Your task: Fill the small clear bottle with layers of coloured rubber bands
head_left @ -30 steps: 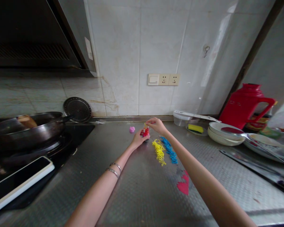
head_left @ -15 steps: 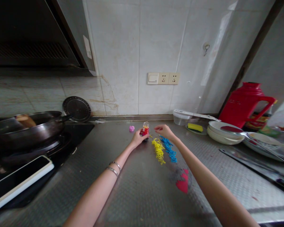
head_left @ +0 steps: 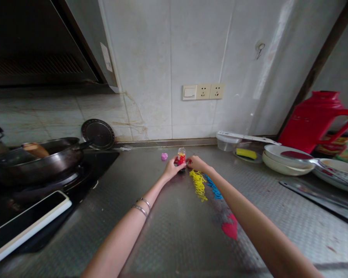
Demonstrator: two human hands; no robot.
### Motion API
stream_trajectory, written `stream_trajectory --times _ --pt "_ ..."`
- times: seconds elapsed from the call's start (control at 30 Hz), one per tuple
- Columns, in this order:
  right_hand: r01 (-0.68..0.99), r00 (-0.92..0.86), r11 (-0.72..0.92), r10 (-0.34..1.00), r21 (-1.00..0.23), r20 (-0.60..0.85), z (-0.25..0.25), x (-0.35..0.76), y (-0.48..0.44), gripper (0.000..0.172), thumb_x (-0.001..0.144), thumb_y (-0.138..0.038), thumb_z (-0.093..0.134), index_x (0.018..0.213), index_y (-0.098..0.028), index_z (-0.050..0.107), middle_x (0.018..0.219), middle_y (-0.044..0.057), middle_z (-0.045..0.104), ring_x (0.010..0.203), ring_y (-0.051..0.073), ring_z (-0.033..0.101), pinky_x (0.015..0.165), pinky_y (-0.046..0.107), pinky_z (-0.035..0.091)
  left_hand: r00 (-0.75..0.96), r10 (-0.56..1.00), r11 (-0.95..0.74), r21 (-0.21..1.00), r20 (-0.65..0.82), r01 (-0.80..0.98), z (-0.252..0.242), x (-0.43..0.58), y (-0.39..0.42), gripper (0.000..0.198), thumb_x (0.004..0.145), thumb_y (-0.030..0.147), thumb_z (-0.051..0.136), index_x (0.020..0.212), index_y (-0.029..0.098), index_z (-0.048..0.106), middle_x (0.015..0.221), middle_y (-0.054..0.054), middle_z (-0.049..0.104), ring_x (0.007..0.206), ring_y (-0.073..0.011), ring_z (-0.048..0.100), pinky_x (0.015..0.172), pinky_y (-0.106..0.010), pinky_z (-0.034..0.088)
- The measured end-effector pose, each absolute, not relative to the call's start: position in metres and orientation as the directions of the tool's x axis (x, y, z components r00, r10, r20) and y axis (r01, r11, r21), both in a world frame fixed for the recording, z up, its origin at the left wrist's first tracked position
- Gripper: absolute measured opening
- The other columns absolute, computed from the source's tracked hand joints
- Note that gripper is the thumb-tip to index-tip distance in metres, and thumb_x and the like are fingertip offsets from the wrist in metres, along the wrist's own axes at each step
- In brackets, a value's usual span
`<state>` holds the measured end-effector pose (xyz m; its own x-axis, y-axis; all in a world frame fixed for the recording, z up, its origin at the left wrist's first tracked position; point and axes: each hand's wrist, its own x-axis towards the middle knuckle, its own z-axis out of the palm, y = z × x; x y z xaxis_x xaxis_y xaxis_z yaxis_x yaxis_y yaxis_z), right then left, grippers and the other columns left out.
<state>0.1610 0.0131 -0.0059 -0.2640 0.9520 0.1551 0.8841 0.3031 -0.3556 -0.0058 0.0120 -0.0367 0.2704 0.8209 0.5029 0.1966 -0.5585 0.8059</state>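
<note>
My left hand [head_left: 172,170] is wrapped round a small clear glass jar [head_left: 181,150] standing upright on the metal counter. Red and yellow pieces show inside it, and no lid is on its mouth. Close by the jar's right side is my right hand [head_left: 198,164], fingertips pinched together; whatever is between them is too small to make out. Below that hand lies a long pile of thin yellow loops [head_left: 198,186]. Beside it runs a similar blue pile [head_left: 214,188], partly hidden by my right forearm. A small pink lump [head_left: 164,156] sits left of the jar.
On the left are a pan [head_left: 43,162] on the stove and a phone-like device [head_left: 29,227]. To the right stand a yellow sponge [head_left: 246,154], stacked bowls [head_left: 287,164] and a red thermos jug [head_left: 313,119]. A red heart mark [head_left: 230,227] lies near my right forearm.
My right hand has come left and down, from above the blue pile to the jar's side. The left hand keeps its hold on the jar. The view has shifted slightly.
</note>
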Motion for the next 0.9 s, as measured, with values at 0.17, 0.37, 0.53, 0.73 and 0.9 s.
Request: stream_trajectory --times 0.17,0.37,0.53,0.73,0.9 --pt "0.862 -0.253 0.284 0.959 -0.419 0.129 0.003 0.168 0.007 0.032 0.066 -0.012 0.051 0.094 -0.015 0.067 0.072 0.003 0.068 0.063 0.012 0.06 0.056 0.016 0.042 0.268 0.831 -0.542 0.819 0.488 0.188 -0.035 -0.006 0.011 0.04 0.066 0.034 0.066 0.099 0.013 0.057 0.092 -0.009 0.064 0.08 -0.0166 0.058 0.073 -0.029 0.045" --pt "0.878 -0.297 0.304 0.952 -0.371 0.077 0.008 0.193 0.004 0.025 0.063 -0.014 0.055 0.083 -0.015 0.071 0.072 0.002 0.069 0.067 0.014 0.06 0.058 0.017 0.043 0.258 0.84 -0.525 0.834 0.476 0.17 -0.037 -0.005 0.012 0.042 0.064 0.034 0.067 0.099 0.013 0.058 0.091 -0.009 0.064 0.08 -0.0171 0.058 0.074 -0.03 0.045" --pt "0.888 -0.289 0.293 0.955 -0.354 0.064 0.011 0.202 0.001 0.024 0.066 -0.017 0.054 0.083 -0.015 0.071 0.075 0.003 0.069 0.069 0.015 0.061 0.058 0.018 0.043 0.256 0.841 -0.524 0.835 0.476 0.169 -0.038 -0.006 0.013 0.044 0.063 0.036 0.068 0.099 0.013 0.057 0.091 -0.009 0.064 0.08 -0.0172 0.058 0.074 -0.03 0.045" --pt "0.938 -0.226 0.226 0.974 -0.263 0.029 0.009 0.196 -0.002 0.026 0.064 -0.014 0.053 0.083 -0.016 0.071 0.078 0.006 0.069 0.07 0.016 0.062 0.059 0.019 0.043 0.261 0.834 -0.536 0.826 0.486 0.176 -0.038 -0.006 0.013 0.041 0.064 0.034 0.067 0.098 0.013 0.058 0.09 -0.009 0.064 0.079 -0.0169 0.058 0.073 -0.03 0.045" --pt "0.946 -0.196 0.196 0.98 -0.259 0.026 0.008 0.187 -0.002 0.023 0.067 -0.016 0.053 0.082 -0.016 0.07 0.077 0.006 0.069 0.07 0.016 0.062 0.057 0.019 0.042 0.257 0.838 -0.531 0.829 0.482 0.177 -0.038 -0.006 0.013 0.04 0.064 0.033 0.067 0.098 0.013 0.058 0.09 -0.008 0.064 0.079 -0.0168 0.059 0.073 -0.029 0.045"
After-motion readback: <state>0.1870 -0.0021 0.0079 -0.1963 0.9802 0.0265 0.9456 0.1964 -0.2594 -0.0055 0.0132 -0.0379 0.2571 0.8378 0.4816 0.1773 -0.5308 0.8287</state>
